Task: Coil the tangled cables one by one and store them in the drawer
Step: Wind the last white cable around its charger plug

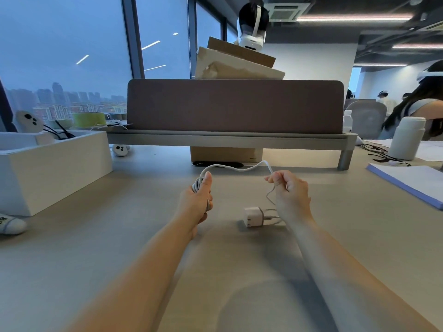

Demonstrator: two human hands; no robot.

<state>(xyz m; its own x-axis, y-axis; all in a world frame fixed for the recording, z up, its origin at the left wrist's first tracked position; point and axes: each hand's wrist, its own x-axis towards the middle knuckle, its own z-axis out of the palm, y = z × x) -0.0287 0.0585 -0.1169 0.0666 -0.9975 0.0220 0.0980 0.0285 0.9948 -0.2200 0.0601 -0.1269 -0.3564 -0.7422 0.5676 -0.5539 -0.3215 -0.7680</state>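
A white cable runs between my two hands above the desk. My left hand grips several coiled loops of it, thumb up on top. My right hand pinches the loose stretch of the same cable between thumb and fingers. From there the cable drops to a white charger plug lying on the desk just below my right hand. A white open drawer box stands at the left with dark cables inside it.
A grey partition screen on a raised shelf crosses the back of the desk. A white bottle and a paper pad lie at the right. White controllers rest at the left. A person sits at the far right.
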